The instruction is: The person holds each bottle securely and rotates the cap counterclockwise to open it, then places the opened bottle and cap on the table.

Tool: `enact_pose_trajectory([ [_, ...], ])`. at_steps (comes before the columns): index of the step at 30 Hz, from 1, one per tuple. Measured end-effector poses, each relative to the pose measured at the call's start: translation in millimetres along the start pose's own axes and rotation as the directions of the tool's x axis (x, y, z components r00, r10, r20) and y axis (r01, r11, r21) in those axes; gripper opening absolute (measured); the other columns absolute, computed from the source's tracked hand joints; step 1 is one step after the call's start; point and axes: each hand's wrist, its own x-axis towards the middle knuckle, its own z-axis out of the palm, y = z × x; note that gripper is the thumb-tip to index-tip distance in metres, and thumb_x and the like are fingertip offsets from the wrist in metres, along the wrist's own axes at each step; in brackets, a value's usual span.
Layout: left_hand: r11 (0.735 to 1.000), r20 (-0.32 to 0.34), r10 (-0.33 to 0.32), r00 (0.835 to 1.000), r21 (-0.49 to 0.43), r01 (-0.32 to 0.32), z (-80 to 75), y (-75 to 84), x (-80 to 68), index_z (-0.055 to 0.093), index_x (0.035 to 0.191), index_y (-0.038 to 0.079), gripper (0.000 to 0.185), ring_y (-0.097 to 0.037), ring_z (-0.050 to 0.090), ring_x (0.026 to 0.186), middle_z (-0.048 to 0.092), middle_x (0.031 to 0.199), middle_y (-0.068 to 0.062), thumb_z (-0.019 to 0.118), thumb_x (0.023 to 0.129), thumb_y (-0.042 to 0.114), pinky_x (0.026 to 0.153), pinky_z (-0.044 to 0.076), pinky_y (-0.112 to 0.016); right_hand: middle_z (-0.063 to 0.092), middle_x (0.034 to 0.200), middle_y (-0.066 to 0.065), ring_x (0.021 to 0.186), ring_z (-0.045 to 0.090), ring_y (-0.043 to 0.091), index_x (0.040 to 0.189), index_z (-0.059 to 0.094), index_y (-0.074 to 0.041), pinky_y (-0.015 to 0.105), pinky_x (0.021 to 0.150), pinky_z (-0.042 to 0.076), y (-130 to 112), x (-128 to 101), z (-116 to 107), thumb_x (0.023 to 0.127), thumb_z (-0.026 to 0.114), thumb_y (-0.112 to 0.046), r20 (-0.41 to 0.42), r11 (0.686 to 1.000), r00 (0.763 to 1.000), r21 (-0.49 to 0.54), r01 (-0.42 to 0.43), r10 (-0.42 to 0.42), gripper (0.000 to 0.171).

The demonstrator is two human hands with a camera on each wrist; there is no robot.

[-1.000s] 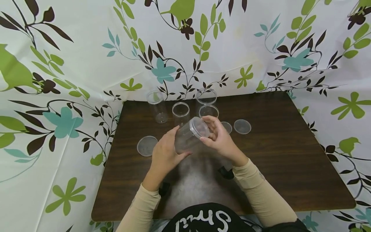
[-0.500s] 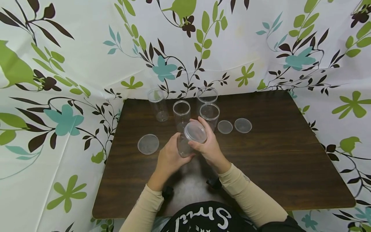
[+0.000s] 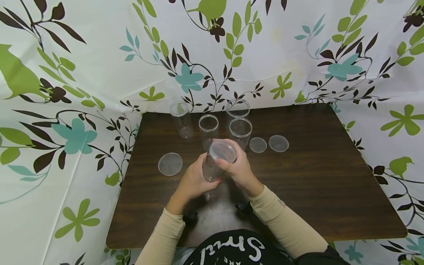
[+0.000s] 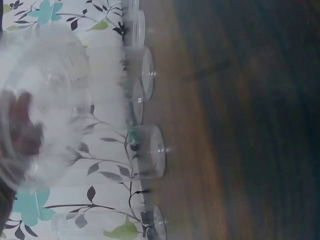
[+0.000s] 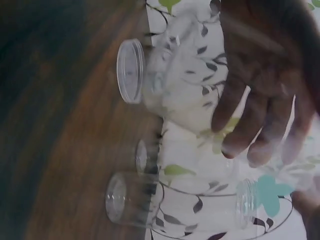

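A clear plastic jar (image 3: 212,167) is held above the table's middle. My left hand (image 3: 195,180) grips its body from the left. My right hand (image 3: 236,169) wraps its fingers round the clear lid (image 3: 223,151) on the jar's top. In the left wrist view the jar (image 4: 42,107) fills the left side, blurred, with fingers behind it. In the right wrist view my right hand's fingers (image 5: 250,105) curl over the blurred lid at the right.
Several open clear jars (image 3: 208,127) stand at the back of the brown table (image 3: 314,176). Loose lids lie flat: one at the left (image 3: 170,164), two at the right (image 3: 278,143). Floral cloth (image 3: 66,73) walls the table on three sides.
Both hands drew the jar slightly nearer and tilted it more upright. The right hand has turned round the lid, its fingers wrapping further over it.
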Motion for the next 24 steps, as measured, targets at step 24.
enact_pose_trajectory([
  [24, 0.912, 0.283, 0.035, 0.959, -0.402, 0.086, -3.0, -7.6, 1.7, 0.034, 0.151, 0.005, 0.099, -0.026, 0.058, 0.124, 0.056, 0.14, -0.013, 0.092, 0.071, 0.014, 0.105, 0.046, -0.045, 0.042, 0.153, 0.02, 0.139, 0.045, 0.036, 0.16, 0.013, -0.001, 0.042, 0.11, 0.042, 6.2, 21.4, -36.3, 0.084, 0.08, -0.051, 0.564, 0.984, 0.825, 0.156, -0.09, -0.014, 0.113],
])
